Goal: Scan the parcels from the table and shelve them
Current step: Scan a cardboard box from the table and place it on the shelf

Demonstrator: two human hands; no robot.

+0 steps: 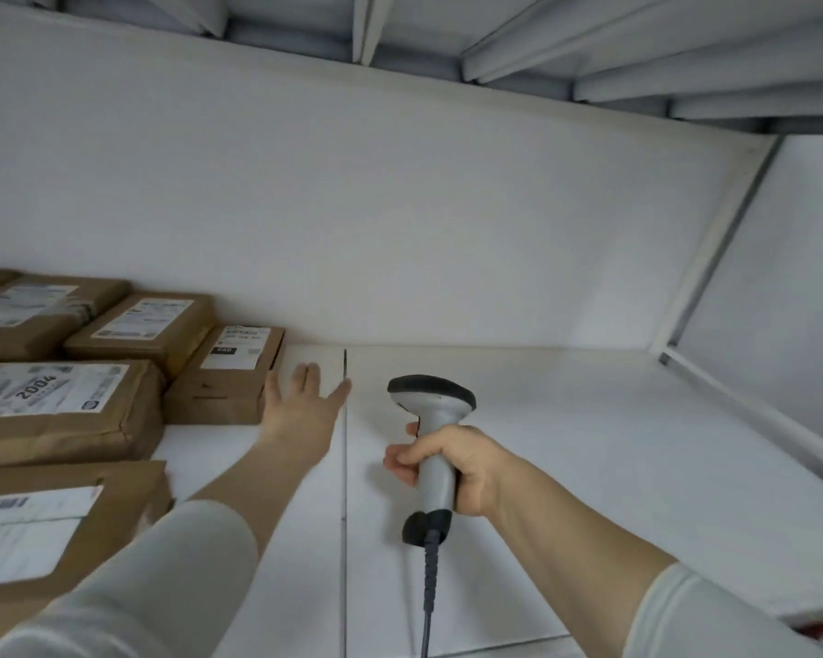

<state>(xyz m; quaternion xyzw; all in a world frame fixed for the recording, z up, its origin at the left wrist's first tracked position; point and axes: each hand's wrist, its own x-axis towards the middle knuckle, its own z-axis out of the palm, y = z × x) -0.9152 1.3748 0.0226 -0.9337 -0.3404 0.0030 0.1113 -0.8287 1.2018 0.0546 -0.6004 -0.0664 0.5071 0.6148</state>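
Parcels [53, 401] lie in brown rows on the shelf [200, 448] at my 9 o'clock. I see the nearest parcel [229, 377] just beside my left hand [300, 401], at its 10 o'clock, label up, long axis running 7 to 1. That hand is flat, fingers straight, and the closer one. At 3 o'clock my right hand [452, 463] grips the scanner [435, 420], head toward 12

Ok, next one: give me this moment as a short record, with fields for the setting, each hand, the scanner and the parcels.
setting: white shelf, back wall behind
left hand: open, fingers straight, beside the small parcel; contact unclear
right hand: grips the scanner by its handle
scanner: head points toward the back wall, cable hangs down
parcels: brown parcels lying flat on the shelf's left part, labels up; 2004 parcel among them
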